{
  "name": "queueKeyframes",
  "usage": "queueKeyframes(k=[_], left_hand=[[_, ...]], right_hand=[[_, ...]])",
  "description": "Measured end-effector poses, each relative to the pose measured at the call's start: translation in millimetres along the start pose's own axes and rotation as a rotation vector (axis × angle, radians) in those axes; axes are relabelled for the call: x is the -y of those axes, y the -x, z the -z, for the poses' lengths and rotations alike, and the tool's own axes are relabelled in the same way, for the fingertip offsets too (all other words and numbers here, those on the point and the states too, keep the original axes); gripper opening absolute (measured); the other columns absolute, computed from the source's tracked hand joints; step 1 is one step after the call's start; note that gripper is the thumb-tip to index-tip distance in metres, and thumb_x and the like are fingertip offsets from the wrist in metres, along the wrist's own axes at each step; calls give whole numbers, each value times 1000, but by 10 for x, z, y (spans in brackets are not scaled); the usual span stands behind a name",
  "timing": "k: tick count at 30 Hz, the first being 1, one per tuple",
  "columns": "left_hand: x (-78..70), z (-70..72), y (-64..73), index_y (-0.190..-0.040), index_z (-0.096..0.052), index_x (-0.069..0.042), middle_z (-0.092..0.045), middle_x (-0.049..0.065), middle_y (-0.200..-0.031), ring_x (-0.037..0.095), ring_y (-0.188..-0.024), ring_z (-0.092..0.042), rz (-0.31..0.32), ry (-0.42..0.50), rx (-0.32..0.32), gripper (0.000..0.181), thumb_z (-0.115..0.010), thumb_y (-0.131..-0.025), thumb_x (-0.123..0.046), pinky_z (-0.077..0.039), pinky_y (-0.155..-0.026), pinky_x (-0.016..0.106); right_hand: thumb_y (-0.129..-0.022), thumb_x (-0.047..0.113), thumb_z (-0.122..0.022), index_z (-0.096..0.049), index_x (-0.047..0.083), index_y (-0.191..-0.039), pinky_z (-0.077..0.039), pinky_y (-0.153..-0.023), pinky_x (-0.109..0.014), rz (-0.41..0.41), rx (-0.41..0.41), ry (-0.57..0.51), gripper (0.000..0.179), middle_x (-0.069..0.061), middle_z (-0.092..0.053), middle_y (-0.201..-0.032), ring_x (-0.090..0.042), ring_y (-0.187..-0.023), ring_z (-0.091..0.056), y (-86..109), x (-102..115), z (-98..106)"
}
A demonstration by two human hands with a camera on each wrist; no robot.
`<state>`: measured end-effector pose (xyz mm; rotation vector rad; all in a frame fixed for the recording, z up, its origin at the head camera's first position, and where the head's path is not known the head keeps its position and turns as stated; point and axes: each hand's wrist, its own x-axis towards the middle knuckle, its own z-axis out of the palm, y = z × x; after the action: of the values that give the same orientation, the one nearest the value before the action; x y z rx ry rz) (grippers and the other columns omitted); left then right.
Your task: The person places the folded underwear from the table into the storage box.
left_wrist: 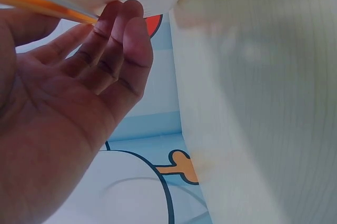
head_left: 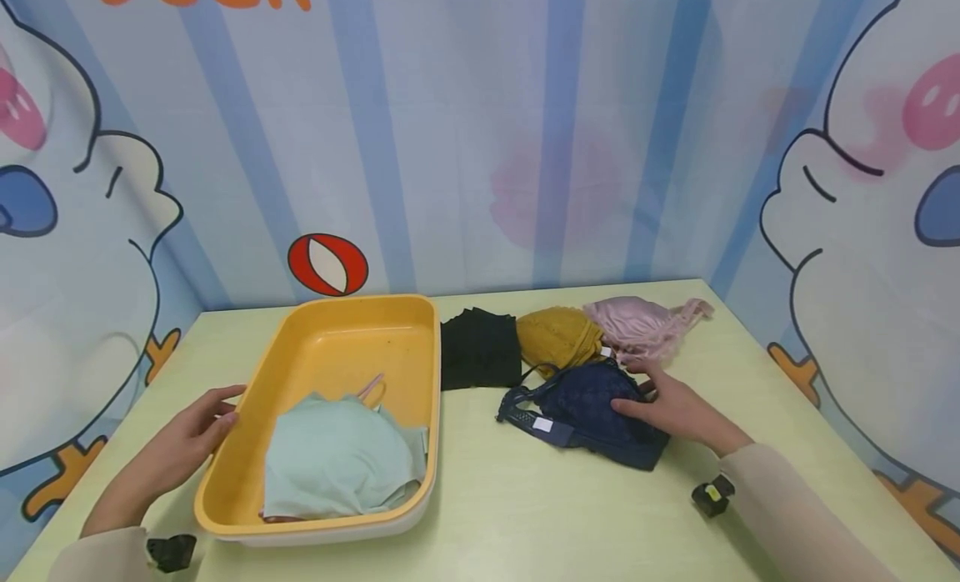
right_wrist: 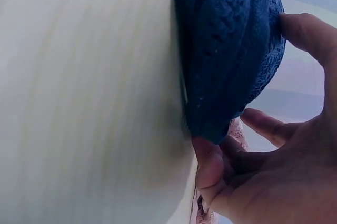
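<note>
A navy blue lace bra (head_left: 588,407) lies on the table, its strap and band spread to the left with a white label showing. My right hand (head_left: 678,407) grips its right end. In the right wrist view, the thumb (right_wrist: 303,29) presses on the cup of the bra (right_wrist: 226,50) while other fingers bend in at its edge. My left hand (head_left: 183,444) touches the left side of a yellow basin (head_left: 262,382). Its fingertips (left_wrist: 138,32) meet the pale outer wall just under the rim in the left wrist view. Inside the basin lies a mint green bra (head_left: 337,457).
Behind the navy bra are a mustard yellow bra (head_left: 558,336) and a pink bra (head_left: 637,323). A folded black garment (head_left: 480,348) sits beside the basin's right wall. A printed curtain (head_left: 465,132) stands along the back of the pale table (head_left: 510,507).
</note>
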<state>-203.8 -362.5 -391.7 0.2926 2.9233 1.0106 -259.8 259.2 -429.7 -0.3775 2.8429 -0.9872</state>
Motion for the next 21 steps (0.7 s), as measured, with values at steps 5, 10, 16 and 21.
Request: queueKeyframes(k=[5,10,16,21], left_hand=[[-4,7,-2,-140,-32,5,-56,20,-110,30,-93,-59,-9,4,-3,51,-39,-103,-30,-53,-71,34],[-12,4,4,-140,-32,5,-55,20,-111,31,-93,-59,-7,7,-3,51,-39,-103,-30,-53,-71,36],[-3,-5,5,-140,-32,5,-55,20,-111,30,-94,-59,-1,-1,-2,51,-39,-103,-30,-53,-72,38],[4,-7,9,-140,-32,6,-56,20,-110,30,-93,-59,0,2,2,51,-40,-103,-29,-53,-73,40]], right_hand=[[-83,51,-66,-34,2,-142,-47,-82,-50,-2,-1,13,82,-24,-49,-129,-38,-110,-52,6,33,-9],[-83,47,-69,-28,1,-145,-47,-82,-50,21,-8,14,88,-20,-46,-134,-38,-110,-53,15,65,-22],[-83,37,-72,-27,-2,-144,-46,-82,-51,53,-27,19,86,-19,-48,-131,-37,-107,-54,24,87,-38],[-83,33,-73,-26,-2,-144,-46,-81,-50,66,-33,29,85,-17,-49,-129,-36,-106,-54,17,92,-48]])
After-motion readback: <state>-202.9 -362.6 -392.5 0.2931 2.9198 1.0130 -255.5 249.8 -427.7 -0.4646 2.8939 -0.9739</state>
